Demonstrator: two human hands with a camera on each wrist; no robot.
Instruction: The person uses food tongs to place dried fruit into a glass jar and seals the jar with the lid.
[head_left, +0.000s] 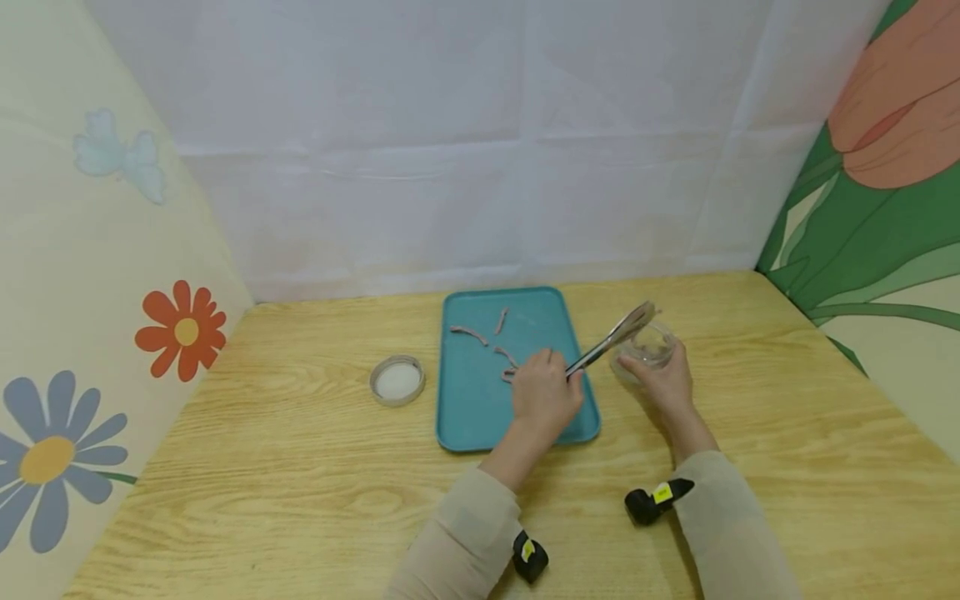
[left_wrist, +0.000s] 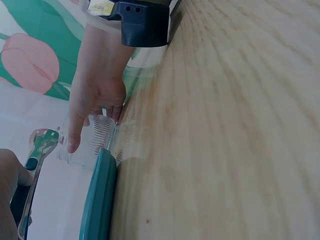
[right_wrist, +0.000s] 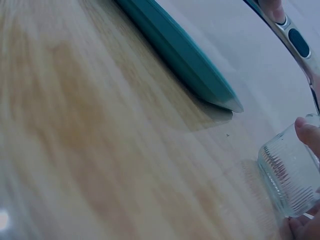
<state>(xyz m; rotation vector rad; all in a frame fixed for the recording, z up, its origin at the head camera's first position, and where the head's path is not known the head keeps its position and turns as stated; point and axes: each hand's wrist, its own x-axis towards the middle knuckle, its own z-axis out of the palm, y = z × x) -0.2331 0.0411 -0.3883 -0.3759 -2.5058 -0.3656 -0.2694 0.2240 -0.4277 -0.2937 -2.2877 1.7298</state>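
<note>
My left hand (head_left: 546,396) grips metal tongs (head_left: 611,337) by the handle, above the right part of a teal tray (head_left: 468,425). The tongs' tips reach over the mouth of a ribbed clear glass jar (head_left: 651,348), and a small pinkish bit shows at them. My right hand (head_left: 670,382) holds that jar around its side, just right of the tray; in the right wrist view the glass jar (right_wrist: 287,172) stands close over the wood. Several thin pink strips (head_left: 470,335) lie on the tray, one partly hidden by my left hand.
A round lid (head_left: 398,381) with a pale inside lies on the wooden table (head_left: 300,467) left of the tray. A white sheet (head_left: 420,167) hangs behind the table. Flower-printed panels (head_left: 186,332) stand on both sides.
</note>
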